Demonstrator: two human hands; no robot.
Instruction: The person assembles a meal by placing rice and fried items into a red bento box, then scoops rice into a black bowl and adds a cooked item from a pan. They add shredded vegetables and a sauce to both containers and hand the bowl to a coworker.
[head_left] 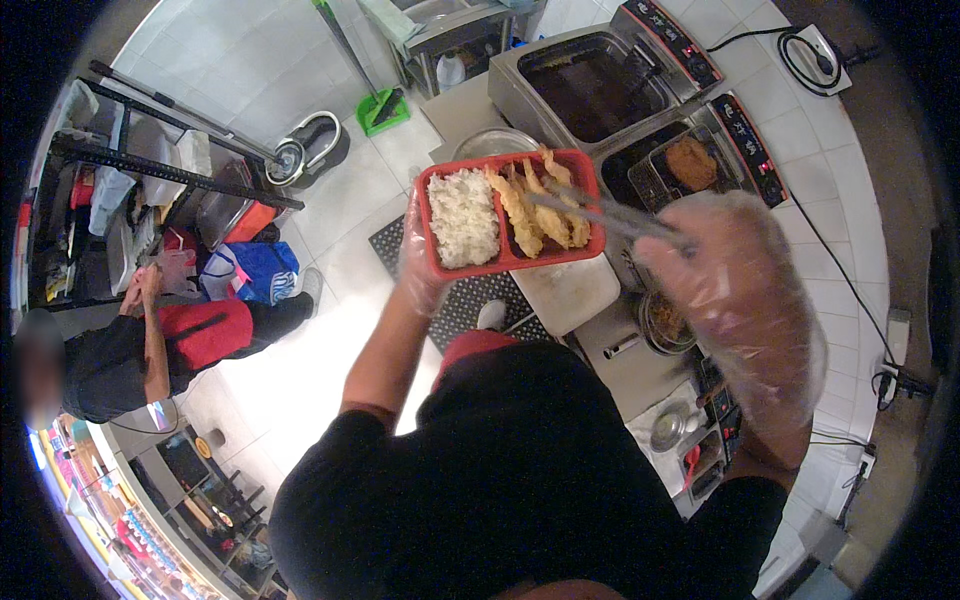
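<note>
My left hand [424,265], in a clear plastic glove, grips the left end of a red two-part lunch box [512,266]. White rice [463,220] fills its left compartment. Several pieces of battered fried shrimp [527,215] lie side by side in the right one. My right hand [690,250], also in a loose clear glove, is closed around metal tongs [610,212]. The tips of the tongs reach over the shrimp at the box's right side; whether they pinch a piece is hard to make out.
Beyond the box stand two deep fryers [590,90]; a breaded fried piece [690,163] sits in the nearer one's basket. A metal counter [640,370] runs along my right with a pan [667,322]. At left, another person [200,335] stands beside black shelving [170,165].
</note>
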